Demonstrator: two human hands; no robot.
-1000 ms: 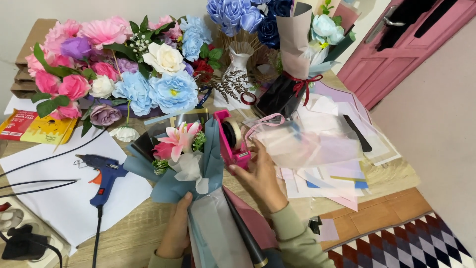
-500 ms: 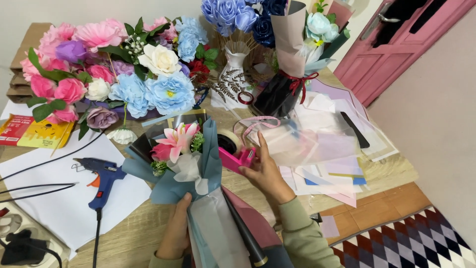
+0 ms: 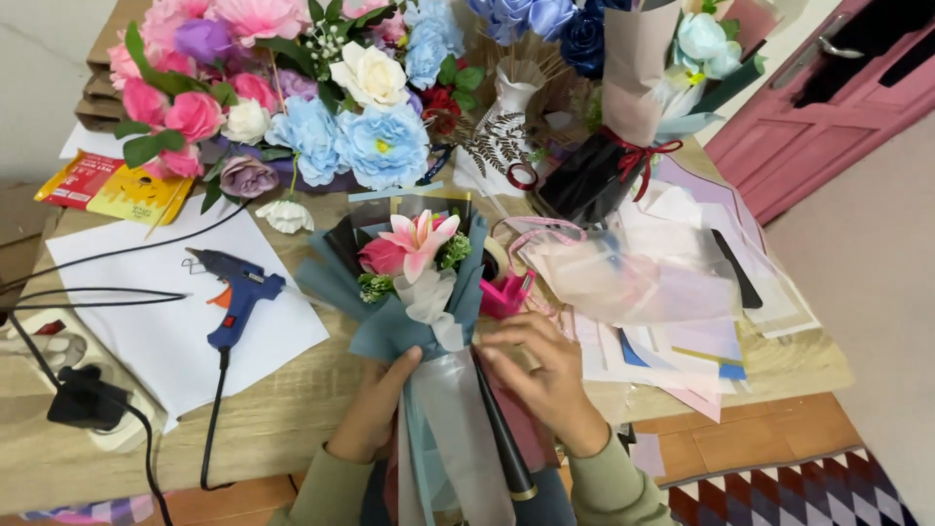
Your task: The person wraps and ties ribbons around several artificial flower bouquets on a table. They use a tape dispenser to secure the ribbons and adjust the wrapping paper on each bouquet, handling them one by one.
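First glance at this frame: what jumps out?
The small bouquet of pink lily and rose in dusty-blue wrapping paper at centre, gripped at its neck by the left hand with the right hand alongside. Behind it, a big heap of pink, blue and cream artificial flowers. Left, a blue glue gun lies on white paper.

Wooden table (image 3: pixel 292 419): glue gun (image 3: pixel 239 297), papers (image 3: pixel 682 331)

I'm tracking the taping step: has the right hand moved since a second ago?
Yes. The right hand has drawn back from beside the pink tape dispenser toward the person and now rests at the neck of the small blue-wrapped bouquet.
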